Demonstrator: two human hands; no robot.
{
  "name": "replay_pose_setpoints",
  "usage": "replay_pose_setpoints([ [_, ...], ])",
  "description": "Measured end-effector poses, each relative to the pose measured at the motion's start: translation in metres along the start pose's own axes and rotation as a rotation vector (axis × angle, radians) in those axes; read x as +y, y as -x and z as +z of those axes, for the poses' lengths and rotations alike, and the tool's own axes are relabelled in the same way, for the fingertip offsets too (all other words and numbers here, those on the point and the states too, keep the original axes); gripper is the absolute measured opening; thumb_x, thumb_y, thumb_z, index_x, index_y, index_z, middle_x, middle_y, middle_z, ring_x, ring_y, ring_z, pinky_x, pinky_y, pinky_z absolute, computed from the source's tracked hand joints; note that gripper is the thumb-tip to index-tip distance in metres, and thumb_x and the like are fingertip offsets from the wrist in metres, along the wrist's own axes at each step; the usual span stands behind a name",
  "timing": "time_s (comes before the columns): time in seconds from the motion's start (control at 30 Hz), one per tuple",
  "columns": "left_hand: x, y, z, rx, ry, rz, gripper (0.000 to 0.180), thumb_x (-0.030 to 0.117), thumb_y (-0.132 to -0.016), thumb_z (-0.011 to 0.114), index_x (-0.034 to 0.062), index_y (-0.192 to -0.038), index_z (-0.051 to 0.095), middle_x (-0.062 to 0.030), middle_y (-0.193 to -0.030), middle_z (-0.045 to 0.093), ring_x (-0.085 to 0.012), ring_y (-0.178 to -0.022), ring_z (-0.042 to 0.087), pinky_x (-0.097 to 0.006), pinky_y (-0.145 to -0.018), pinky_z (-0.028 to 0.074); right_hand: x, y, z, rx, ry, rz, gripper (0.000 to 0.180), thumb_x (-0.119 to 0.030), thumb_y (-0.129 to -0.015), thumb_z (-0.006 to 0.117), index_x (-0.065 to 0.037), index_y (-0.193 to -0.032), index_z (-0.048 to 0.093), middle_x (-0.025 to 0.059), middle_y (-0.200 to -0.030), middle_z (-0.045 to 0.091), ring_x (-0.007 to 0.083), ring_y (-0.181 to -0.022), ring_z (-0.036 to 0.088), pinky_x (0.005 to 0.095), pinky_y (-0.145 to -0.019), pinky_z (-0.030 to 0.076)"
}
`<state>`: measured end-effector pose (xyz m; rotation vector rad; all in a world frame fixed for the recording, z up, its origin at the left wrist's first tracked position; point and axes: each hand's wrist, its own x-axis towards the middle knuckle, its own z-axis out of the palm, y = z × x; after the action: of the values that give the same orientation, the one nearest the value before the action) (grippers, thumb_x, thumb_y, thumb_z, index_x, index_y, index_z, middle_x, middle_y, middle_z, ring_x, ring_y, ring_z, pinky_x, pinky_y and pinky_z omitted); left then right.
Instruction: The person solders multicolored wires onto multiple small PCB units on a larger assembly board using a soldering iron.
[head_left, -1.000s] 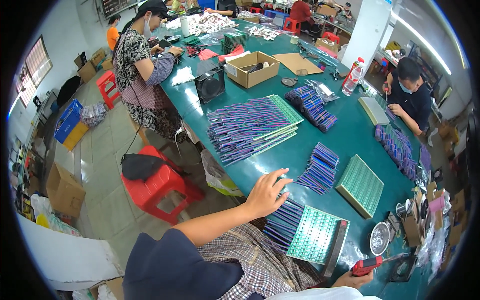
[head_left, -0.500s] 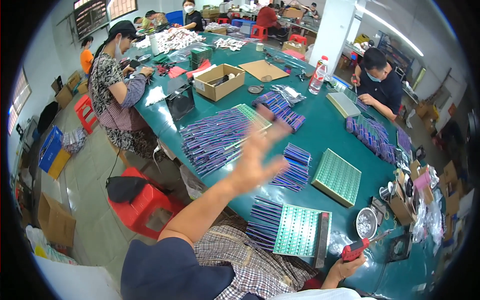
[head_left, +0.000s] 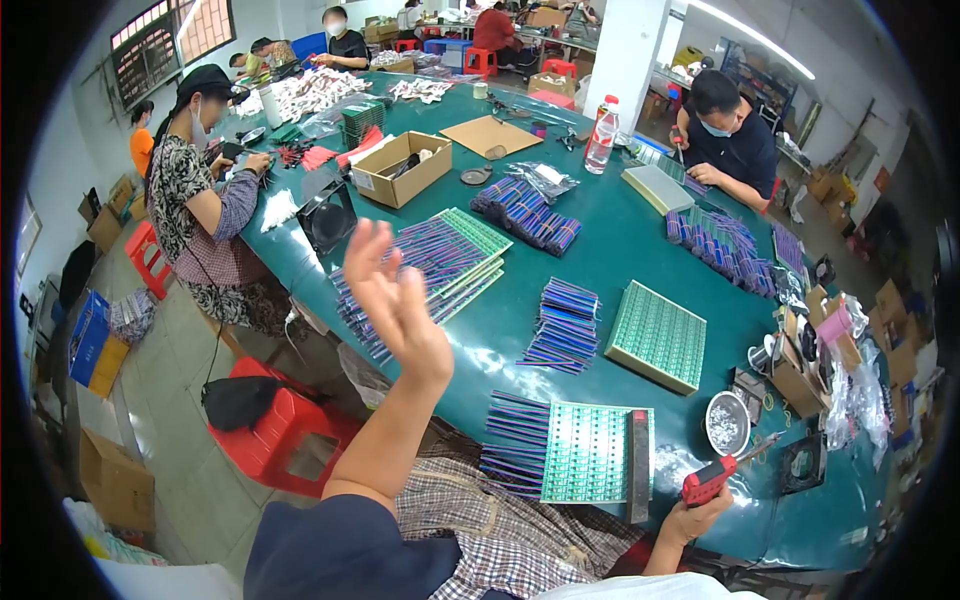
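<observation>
My left hand [head_left: 400,305] is raised over the left part of the table, its fingers apart and nothing in it. Below and beyond it lies a stack of green circuit board panels with purple-blue wires [head_left: 465,240]. My right hand [head_left: 692,520] is closed around a red soldering iron [head_left: 708,482], whose tip points toward a metal bowl [head_left: 727,423] of small pale bits. In front of me is a green circuit board panel [head_left: 590,455] with wires fanning out to the left. A dark metal bar [head_left: 638,465] rests across its right edge.
Ahead lie a wire bundle [head_left: 562,325] and a thick stack of green panels [head_left: 655,338]. Farther off are a cardboard box [head_left: 402,170] and a plastic bottle [head_left: 602,135]. Co-workers sit at the left [head_left: 215,190] and right [head_left: 730,140]. A red stool [head_left: 275,440] stands at left.
My left hand has moved left, from near the middle wire bundle to the near side of the stacked wired panels. My right hand keeps the soldering iron in about the same place.
</observation>
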<state>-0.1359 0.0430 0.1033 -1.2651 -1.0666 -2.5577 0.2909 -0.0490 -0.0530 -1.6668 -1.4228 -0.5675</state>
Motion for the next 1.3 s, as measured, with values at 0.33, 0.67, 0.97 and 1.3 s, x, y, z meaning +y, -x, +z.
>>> replay_pose_setpoints([
  [0.33, -0.032, 0.128, -0.058, -1.224, -0.791, 0.038, 0.048, 0.038, -0.086, 0.065, 0.0157, -0.128, 0.056, -0.0144, -0.141, 0.046, -0.0332, -0.136, 0.037, -0.05, -0.108, 0.031, 0.014, 0.005, 0.007, -0.046, -0.008, 0.008, 0.053, 0.006, -0.072, 0.067, 0.002, -0.12, 0.046, 0.0205, -0.105, 0.052, 0.0432, -0.095, 0.054, 0.0481, -0.082, 0.045],
  [0.67, -0.043, 0.129, -0.06, -1.156, -0.672, -0.088, 0.041, 0.038, -0.09, 0.061, 0.0111, -0.121, 0.06, -0.013, -0.138, 0.049, -0.03, -0.133, 0.042, -0.049, -0.109, 0.03, 0.02, 0.007, 0.01, -0.057, 0.027, 0.022, 0.057, 0.006, -0.071, 0.067, 0.0, -0.123, 0.045, 0.0208, -0.11, 0.053, 0.044, -0.1, 0.054, 0.0478, -0.085, 0.044],
  [0.97, -0.047, 0.123, -0.063, -0.953, -0.45, -0.366, 0.028, 0.031, -0.093, 0.058, 0.0093, -0.11, 0.064, -0.0093, -0.13, 0.057, -0.029, -0.117, 0.055, -0.042, -0.101, 0.039, 0.011, 0.002, 0.006, -0.073, -0.006, -0.006, 0.056, 0.007, -0.07, 0.067, -0.001, -0.121, 0.047, 0.02, -0.109, 0.054, 0.043, -0.101, 0.054, 0.0472, -0.085, 0.045],
  [1.3, -0.054, 0.128, -0.062, -0.785, -0.343, -0.398, 0.022, 0.025, -0.091, 0.061, 0.0058, -0.099, 0.065, -0.0116, -0.119, 0.063, -0.0318, -0.107, 0.06, -0.041, -0.091, 0.046, 0.005, 0.0, 0.011, 0.02, -0.061, -0.015, 0.053, 0.006, -0.069, 0.07, -0.001, -0.117, 0.049, 0.0163, -0.105, 0.055, 0.0404, -0.098, 0.056, 0.046, -0.081, 0.047],
])
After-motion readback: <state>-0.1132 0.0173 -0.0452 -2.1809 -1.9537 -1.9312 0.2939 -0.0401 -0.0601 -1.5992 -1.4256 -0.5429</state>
